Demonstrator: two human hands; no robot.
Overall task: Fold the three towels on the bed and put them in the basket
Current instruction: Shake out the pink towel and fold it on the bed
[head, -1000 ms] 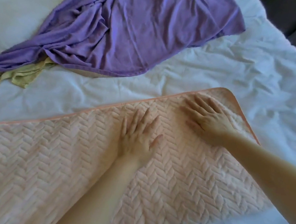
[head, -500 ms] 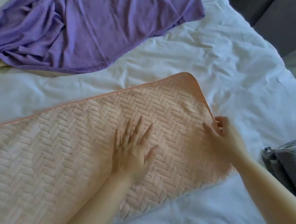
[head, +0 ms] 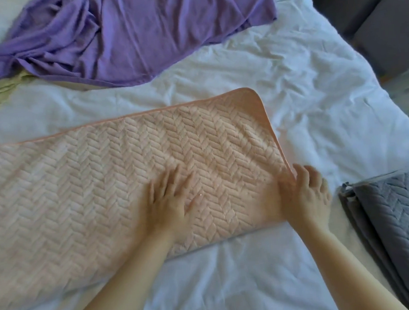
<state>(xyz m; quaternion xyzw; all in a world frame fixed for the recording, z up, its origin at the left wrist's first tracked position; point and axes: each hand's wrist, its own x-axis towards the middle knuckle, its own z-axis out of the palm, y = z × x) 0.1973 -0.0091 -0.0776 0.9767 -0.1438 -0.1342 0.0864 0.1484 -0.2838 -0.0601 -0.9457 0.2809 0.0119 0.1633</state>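
On the bed (head: 314,88): pink towel (head: 81,186) lies flat — purple towel (head: 131,34) crumpled behind.
Left hand (head: 168,205): fingers spread, pressing pink towel.
Right hand (head: 306,194): fingers pinch its right edge.

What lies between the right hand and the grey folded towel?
Only bare white sheet separates the right hand from the grey folded towel; head view shows it.

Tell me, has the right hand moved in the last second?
Yes. The right hand slid off the top of the pink towel, from near its far right corner back toward the person, and now grips its right edge.
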